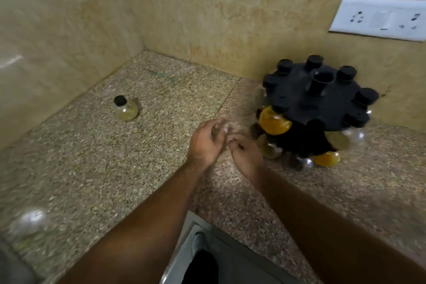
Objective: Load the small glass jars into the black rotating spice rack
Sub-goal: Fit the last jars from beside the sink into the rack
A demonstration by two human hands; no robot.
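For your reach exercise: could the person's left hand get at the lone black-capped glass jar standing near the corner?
Probably yes: the left hand looks empty, and only bare speckled countertop lies between it and the black-capped glass jar.

bare forearms, no sleeves (hands (208, 139) blurred)

left hand (208, 142) fingers (219, 127) motion-blurred, grip unclear

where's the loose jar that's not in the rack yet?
The loose jar stands upright on the counter, left of both hands, near the wall corner, far from the rack.
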